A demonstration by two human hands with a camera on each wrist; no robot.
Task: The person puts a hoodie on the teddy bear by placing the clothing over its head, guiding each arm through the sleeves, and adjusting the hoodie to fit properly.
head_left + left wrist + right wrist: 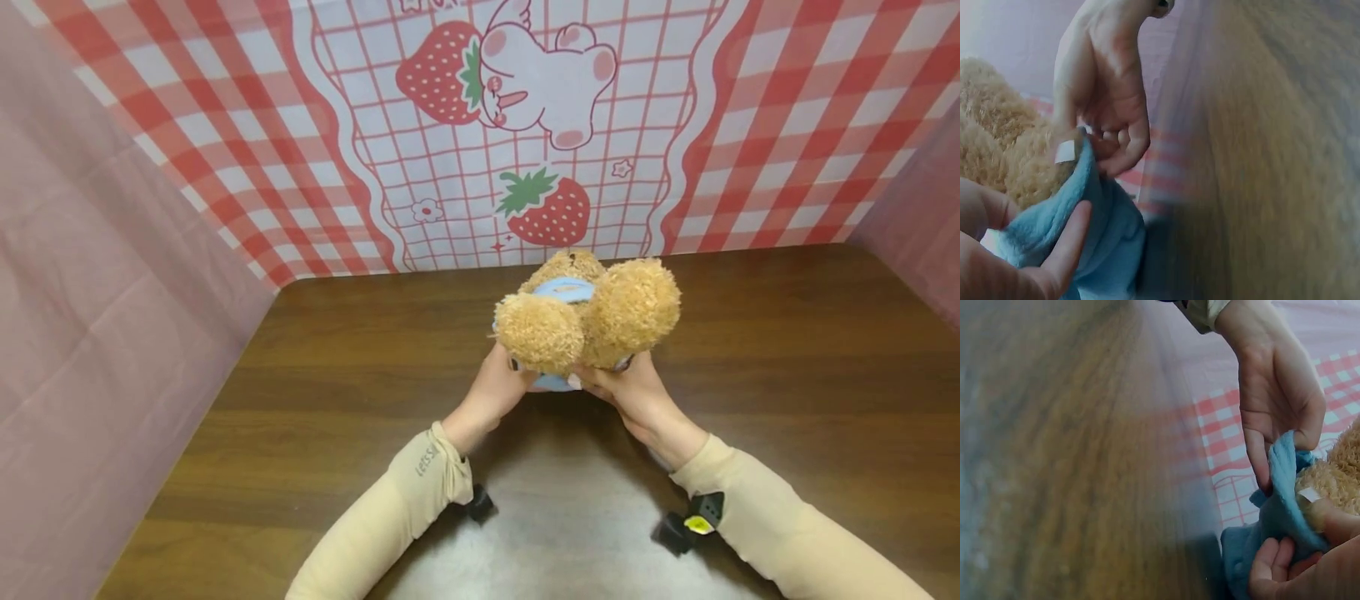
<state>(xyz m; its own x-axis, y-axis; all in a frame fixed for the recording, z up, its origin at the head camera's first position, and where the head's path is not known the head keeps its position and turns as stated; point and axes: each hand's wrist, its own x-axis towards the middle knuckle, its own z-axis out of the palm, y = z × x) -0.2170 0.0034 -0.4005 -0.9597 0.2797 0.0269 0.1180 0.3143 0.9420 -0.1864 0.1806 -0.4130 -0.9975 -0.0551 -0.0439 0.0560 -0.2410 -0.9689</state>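
A plush teddy bear (633, 304) with curly tan fur is tipped back, its feet toward me and its head toward the back cloth. It wears a soft light-blue garment (1286, 494). My left hand (497, 387) pinches one side of the garment's edge, thumb and fingers on the cloth. On the other side my right hand (641, 396) grips the blue edge between thumb and fingers. Beside the right thumb, a small white tag (1065, 152) shows against the fur. Much of the garment is hidden behind the bear's legs in the head view.
A brown wooden table (315, 417) lies under the hands. Behind it hangs a red-and-white checked cloth (795, 125) with strawberries and a white cartoon animal. A pink curtain (112, 292) borders the left side. Small black devices (675, 532) hang at the wrists.
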